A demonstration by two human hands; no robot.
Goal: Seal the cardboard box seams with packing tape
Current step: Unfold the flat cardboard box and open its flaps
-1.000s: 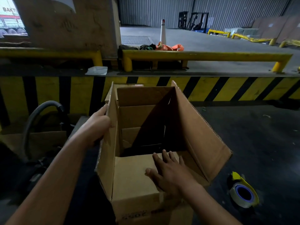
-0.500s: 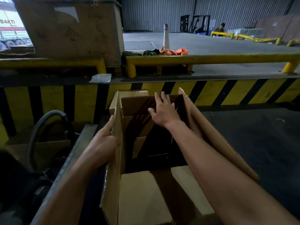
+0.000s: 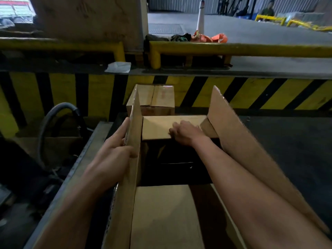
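Note:
An open cardboard box (image 3: 242,146) fills the middle of the head view, its inside dark. My left hand (image 3: 115,150) grips the upright left flap, thumb inside and fingers outside. My right hand (image 3: 185,133) reaches across the opening and presses on the far flap (image 3: 158,126), which lies folded inward and nearly flat. The near flap (image 3: 161,212) also lies folded in. The right flap stands up and leans outward. No tape roll is visible.
A smaller closed cardboard box (image 3: 154,97) sits just behind the open one. A grey hose (image 3: 52,115) curves at the left. A yellow-and-black striped dock wall (image 3: 251,90) and yellow rails (image 3: 233,49) run across behind. A person sits far back at the right (image 3: 268,9).
My right hand went from the near flap to the far flap and pulled it down inward. The view tipped down and closer; the tape roll on the floor left the frame.

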